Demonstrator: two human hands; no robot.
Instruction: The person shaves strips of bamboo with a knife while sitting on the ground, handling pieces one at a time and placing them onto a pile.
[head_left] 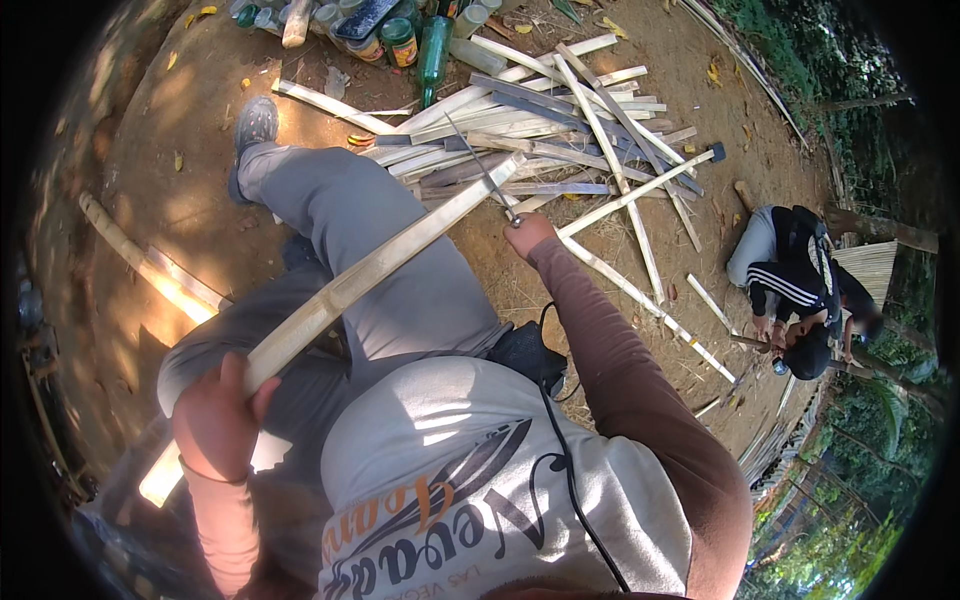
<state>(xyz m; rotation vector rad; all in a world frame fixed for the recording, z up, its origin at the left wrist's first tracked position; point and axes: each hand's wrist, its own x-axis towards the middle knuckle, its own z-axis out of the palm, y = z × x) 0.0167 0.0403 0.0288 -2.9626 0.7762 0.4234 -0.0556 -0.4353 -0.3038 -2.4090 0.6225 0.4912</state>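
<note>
Slat [345, 288] is running slantwise above the person's thighs, its near end sticking out below the left hand [215, 418] and its far end reaching toward the pile [560, 150] on the ground. The left hand is clamping around the slat close to its near end, thumb lying over the wood. The right hand is closing on the handle of a knife [474, 155], whose thin blade is crossing the slat near its far end; whether the edge is biting or only passing close, I cannot tell.

Trimming or shaving the slat seems to be the step in hand, and the far end appears to be getting the attention. The next move is probably calling for a steady left grip, the blade lying at a shallow angle and a controlled stroke leading away from the legs [385, 235], since the slat is hanging out with no visible support at its far end.

Beyond the pile, a green bottle [433, 62] is lying beside jars [399, 42]. Off to the right, a co-worker [800, 275] is crouching, well apart from the knife.
</note>
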